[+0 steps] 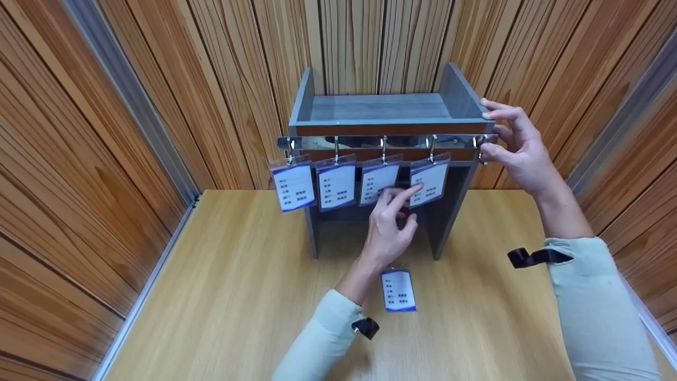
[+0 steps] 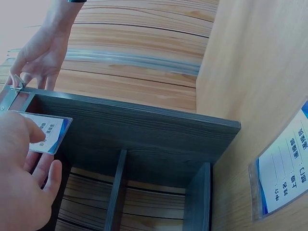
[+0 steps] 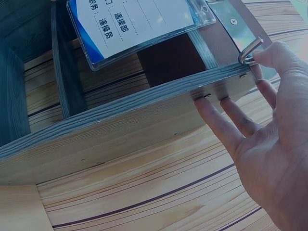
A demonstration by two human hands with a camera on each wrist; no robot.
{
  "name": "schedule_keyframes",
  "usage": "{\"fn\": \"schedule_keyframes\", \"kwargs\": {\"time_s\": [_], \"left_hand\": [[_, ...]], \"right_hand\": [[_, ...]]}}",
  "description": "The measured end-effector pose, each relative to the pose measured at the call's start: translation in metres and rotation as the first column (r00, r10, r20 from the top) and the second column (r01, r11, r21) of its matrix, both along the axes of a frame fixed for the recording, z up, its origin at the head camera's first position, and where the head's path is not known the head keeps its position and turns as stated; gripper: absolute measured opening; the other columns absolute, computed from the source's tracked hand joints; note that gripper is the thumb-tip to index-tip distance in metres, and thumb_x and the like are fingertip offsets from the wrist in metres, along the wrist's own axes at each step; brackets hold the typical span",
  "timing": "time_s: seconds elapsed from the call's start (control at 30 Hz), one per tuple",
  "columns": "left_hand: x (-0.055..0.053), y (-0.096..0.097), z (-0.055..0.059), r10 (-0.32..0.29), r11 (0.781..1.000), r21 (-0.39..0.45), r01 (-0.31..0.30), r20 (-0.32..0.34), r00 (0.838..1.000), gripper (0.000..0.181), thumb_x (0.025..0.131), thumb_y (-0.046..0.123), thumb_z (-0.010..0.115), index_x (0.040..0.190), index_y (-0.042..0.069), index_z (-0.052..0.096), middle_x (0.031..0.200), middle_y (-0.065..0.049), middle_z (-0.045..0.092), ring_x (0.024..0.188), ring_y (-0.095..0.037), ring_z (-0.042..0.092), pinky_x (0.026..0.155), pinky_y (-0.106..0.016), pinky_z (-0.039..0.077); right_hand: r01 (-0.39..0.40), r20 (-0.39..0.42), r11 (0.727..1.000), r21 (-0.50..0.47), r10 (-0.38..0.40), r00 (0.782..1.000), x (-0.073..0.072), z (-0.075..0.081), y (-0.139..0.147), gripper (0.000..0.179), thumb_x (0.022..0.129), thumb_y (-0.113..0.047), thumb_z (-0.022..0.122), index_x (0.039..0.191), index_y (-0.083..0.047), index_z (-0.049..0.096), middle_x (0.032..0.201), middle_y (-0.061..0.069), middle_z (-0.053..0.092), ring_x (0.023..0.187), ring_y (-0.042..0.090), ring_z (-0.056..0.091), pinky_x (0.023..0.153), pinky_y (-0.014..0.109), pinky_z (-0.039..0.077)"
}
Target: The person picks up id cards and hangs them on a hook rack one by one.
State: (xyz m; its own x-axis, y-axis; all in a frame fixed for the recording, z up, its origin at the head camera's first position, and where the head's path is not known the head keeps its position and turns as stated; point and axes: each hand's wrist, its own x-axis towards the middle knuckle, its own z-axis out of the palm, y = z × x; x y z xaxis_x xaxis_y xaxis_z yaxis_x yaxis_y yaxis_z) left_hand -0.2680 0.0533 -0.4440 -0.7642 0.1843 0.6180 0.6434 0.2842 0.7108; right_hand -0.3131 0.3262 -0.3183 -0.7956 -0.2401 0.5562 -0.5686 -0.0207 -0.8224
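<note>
Four name badges in clear sleeves hang from a metal hook rail on the front of a grey wooden shelf. My left hand is at the rightmost hanging badge, its extended index finger touching the front; the left wrist view shows this finger over the badge. Beside it hangs another badge, partly covered by the left hand. My right hand holds the shelf's upper right corner. In the right wrist view, its thumb lies at the end hook and its fingertips touch the side panel.
A further badge lies on the wooden table in front of the shelf. Two more badges, the leftmost and its neighbour, hang on the left half of the rail. Wood-panelled walls stand behind and at both sides.
</note>
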Motion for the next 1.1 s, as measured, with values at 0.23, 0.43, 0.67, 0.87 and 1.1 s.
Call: {"fn": "schedule_keyframes", "kwargs": {"time_s": [0.23, 0.43, 0.67, 0.87, 1.1], "left_hand": [[0.002, -0.005, -0.007, -0.017, 1.000, -0.023, 0.017, -0.004, 1.000, 0.057, 0.104, 0.003, 0.070, 0.159, 0.016, 0.064, 0.139, -0.014, 0.066, 0.122, -0.029, 0.066, 0.101, -0.027, 0.062], [0.009, -0.009, -0.018, -0.028, 0.998, -0.056, 0.030, 0.028, 0.999, 0.060, 0.102, 0.006, 0.073, 0.160, 0.017, 0.063, 0.144, -0.014, 0.065, 0.126, -0.031, 0.068, 0.101, -0.027, 0.060], [0.017, -0.014, -0.028, -0.059, 0.995, -0.078, 0.065, 0.073, 0.996, 0.064, 0.101, 0.010, 0.076, 0.162, 0.021, 0.061, 0.149, -0.012, 0.062, 0.131, -0.033, 0.069, 0.106, -0.030, 0.060], [0.022, -0.018, -0.038, -0.077, 0.991, -0.104, 0.090, 0.126, 0.989, 0.070, 0.098, 0.013, 0.083, 0.163, 0.023, 0.060, 0.152, -0.011, 0.060, 0.134, -0.029, 0.070, 0.115, -0.034, 0.060], [0.027, -0.023, -0.045, -0.071, 0.984, -0.147, 0.103, 0.208, 0.976, 0.078, 0.092, 0.022, 0.091, 0.163, 0.028, 0.060, 0.153, -0.010, 0.060, 0.137, -0.025, 0.067, 0.116, -0.035, 0.059]], "right_hand": [[-0.011, -0.011, 1.000, 0.001, 0.011, 1.000, -0.001, 0.000, 0.000, 0.046, 0.106, 0.014, 0.058, 0.150, 0.000, 0.054, 0.176, 0.004, 0.042, 0.137, 0.023, 0.065, 0.092, 0.023, 0.066], [-0.016, -0.018, 1.000, 0.004, 0.016, 1.000, 0.000, 0.000, 0.000, 0.046, 0.107, 0.014, 0.058, 0.150, -0.001, 0.054, 0.176, 0.004, 0.042, 0.136, 0.023, 0.065, 0.093, 0.023, 0.067], [-0.010, -0.014, 1.000, 0.010, 0.010, 1.000, -0.001, 0.000, 0.001, 0.046, 0.107, 0.013, 0.058, 0.151, -0.001, 0.054, 0.176, 0.005, 0.041, 0.139, 0.023, 0.064, 0.094, 0.023, 0.066], [-0.002, -0.005, 1.000, 0.007, 0.002, 1.000, -0.001, 0.000, 0.000, 0.046, 0.107, 0.012, 0.058, 0.151, -0.001, 0.054, 0.176, 0.005, 0.041, 0.139, 0.024, 0.063, 0.093, 0.023, 0.066], [-0.013, -0.009, 1.000, -0.003, 0.013, 1.000, -0.002, -0.001, 0.001, 0.048, 0.105, 0.014, 0.059, 0.151, 0.001, 0.054, 0.177, 0.006, 0.041, 0.138, 0.025, 0.063, 0.091, 0.023, 0.066]]}}
